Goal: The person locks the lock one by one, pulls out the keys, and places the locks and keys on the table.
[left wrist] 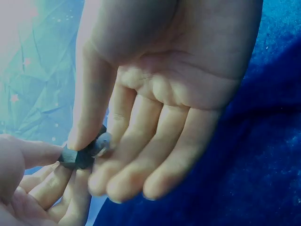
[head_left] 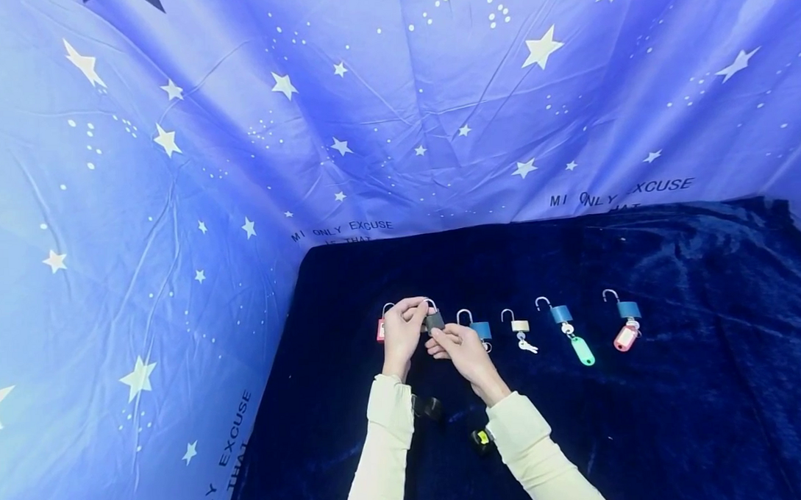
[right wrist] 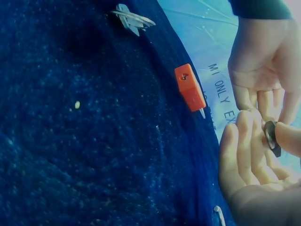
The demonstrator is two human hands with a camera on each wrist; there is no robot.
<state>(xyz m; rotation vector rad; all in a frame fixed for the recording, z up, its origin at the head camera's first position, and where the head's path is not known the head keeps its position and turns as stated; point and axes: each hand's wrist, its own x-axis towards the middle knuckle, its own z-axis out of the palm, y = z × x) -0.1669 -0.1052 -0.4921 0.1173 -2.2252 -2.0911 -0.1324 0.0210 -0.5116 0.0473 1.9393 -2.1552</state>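
A small dark padlock point(head_left: 435, 321) is held up between both hands, its shackle at the top in the head view. My left hand point(head_left: 405, 334) pinches it by the shackle end, with the other fingers loosely bent in the left wrist view. My right hand point(head_left: 467, 354) pinches the body between thumb and fingers. In the right wrist view the padlock point(right wrist: 271, 137) is seen edge-on, its face partly covered by the thumb. Whether the shackle is locked cannot be made out. A red padlock point(head_left: 380, 330) lies just left of the left hand, partly hidden by it.
Right of the hands lie a blue padlock point(head_left: 480, 329), a brass-coloured padlock point(head_left: 519, 325) with keys, a blue padlock point(head_left: 561, 314) with a green tag point(head_left: 583, 351), and another point(head_left: 628, 310) with a red tag point(head_left: 625, 338). Their shackles stand open on the dark blue cloth point(head_left: 698, 416).
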